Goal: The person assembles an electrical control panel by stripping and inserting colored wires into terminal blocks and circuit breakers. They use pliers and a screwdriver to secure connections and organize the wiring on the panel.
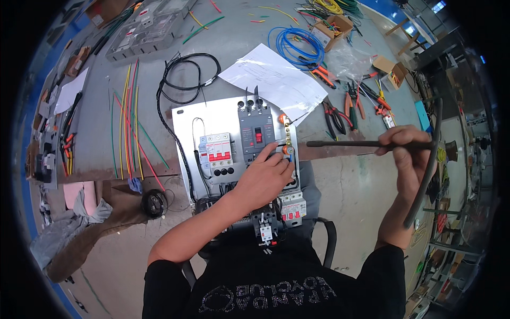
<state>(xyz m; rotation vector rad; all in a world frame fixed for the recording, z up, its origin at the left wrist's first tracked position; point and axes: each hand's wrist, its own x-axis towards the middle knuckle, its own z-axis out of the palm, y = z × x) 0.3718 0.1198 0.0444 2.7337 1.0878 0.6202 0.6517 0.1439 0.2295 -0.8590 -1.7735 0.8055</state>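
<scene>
A metal mounting plate (186, 122) fitted with electrical parts leans on the bench edge in front of me. My left hand (269, 173) lies over its right side, fingers extended, fingertips at the lower orange standoff (288, 150) of a brass terminal bar (287, 133). Just left of the fingers sits a grey moulded-case circuit breaker (257, 127) with a red switch. Farther left is a white breaker (218, 150) with red levers. Off to the right, my right hand (406, 154) is closed around a dark T-handle wrench (345, 143), its tip pointing left, apart from the plate.
Paper sheets (271, 80) lie behind the plate. Pliers (334, 117), a blue wire coil (300, 48) and small cardboard boxes (390, 72) are at the right. Coloured wires (127, 122) and a black cable loop (191, 77) lie left. Small breakers (293, 208) sit near my lap.
</scene>
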